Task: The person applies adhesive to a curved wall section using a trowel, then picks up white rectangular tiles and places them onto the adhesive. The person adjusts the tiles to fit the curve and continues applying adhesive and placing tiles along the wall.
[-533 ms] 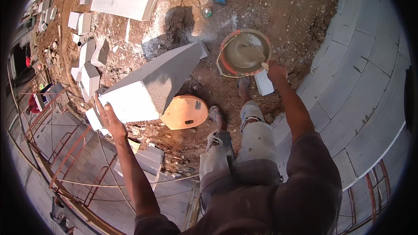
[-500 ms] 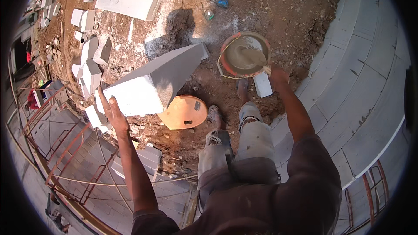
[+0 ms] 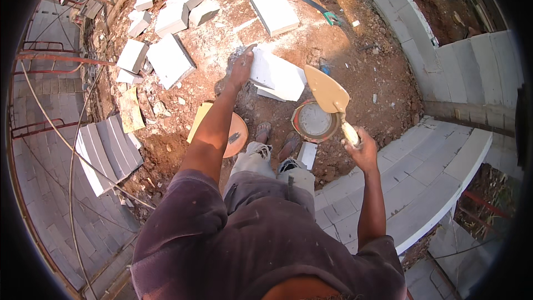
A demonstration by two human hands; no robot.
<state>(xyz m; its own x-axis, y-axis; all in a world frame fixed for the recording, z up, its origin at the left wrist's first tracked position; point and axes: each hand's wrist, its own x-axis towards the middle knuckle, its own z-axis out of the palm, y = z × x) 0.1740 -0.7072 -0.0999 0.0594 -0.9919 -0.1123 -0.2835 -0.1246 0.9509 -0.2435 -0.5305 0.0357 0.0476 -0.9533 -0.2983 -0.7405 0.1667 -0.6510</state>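
Note:
My left hand (image 3: 241,70) grips the left end of a white building block (image 3: 276,74), fingers along its edge. Around the handle of a pointed trowel (image 3: 328,90), my right hand (image 3: 363,151) is closed. The blade's upper face looks coated in tan mortar and is held above and beside a round bucket (image 3: 339,125). Grey mortar (image 3: 315,119) shows inside it. Beneath my left forearm lies an orange plastic piece (image 3: 237,140), partly hidden by the arm.
Several white blocks (image 3: 172,61) lie scattered at the left on rubble soil. A long block (image 3: 269,3) and a handsaw (image 3: 308,1) lie farther off. Block walls (image 3: 411,172) run along my right. Red scaffold bars (image 3: 61,58) and cables cross the left side.
The trowel has come up out of the bucket with mortar on its blade. My left hand stays at the block, now gripping its end. The view has shifted and turned.

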